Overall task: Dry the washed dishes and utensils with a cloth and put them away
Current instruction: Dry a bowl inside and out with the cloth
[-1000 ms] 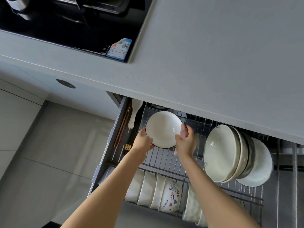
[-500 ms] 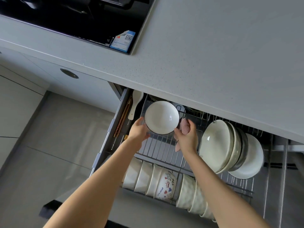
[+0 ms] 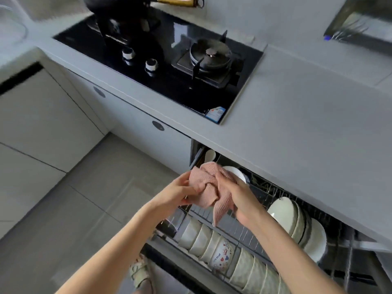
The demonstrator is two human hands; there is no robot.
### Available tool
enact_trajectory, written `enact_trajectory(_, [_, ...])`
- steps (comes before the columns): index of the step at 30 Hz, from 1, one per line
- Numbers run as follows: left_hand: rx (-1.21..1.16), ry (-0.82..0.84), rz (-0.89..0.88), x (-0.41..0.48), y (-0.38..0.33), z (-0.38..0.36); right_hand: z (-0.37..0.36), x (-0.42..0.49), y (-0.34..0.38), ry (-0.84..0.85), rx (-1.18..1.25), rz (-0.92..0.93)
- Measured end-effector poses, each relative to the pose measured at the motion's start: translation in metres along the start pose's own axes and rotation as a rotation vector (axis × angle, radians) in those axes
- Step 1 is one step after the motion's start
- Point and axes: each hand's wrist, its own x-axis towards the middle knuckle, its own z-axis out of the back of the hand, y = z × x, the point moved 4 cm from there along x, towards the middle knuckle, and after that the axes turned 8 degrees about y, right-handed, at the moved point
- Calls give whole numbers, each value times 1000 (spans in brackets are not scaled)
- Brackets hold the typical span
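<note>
Left hand (image 3: 180,193): reached in from the lower left and held above the open drawer; the fingers are curled and pinched on the left edge of the cloth.
Cloth (image 3: 204,183): pink and bunched, it is held between both hands over the rack, with a tail left hanging under the right palm.
Right hand (image 3: 241,200): turned back upward, its fingers closed round the right side of the cloth.
Small white bowl (image 3: 235,172): seen on edge behind the cloth, at the back left of the wire rack (image 3: 239,228); contact with the cloth cannot be told.
Stacked plates (image 3: 294,219): stood on edge at the right of the rack.
Change: half a second ago the bowl was gripped by both hands; it is now released into the rack, and the cloth is taken up by both hands instead.
</note>
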Motion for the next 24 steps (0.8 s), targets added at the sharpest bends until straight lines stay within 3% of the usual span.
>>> enact_trajectory(6, [53, -304, -280, -118, -65, 79, -141, 18, 49, 162, -241, 61])
enact_trajectory(14, [220, -703, -448, -322, -124, 240, -390, 79, 70, 254, -603, 303])
enact_trajectory(19, [349, -1012, -521, -431, -153, 332, -536, 107, 81, 358, -580, 456])
enact_trajectory(24, [357, -1195, -537, -493, -172, 417, -655, 139, 99, 527, -675, 543])
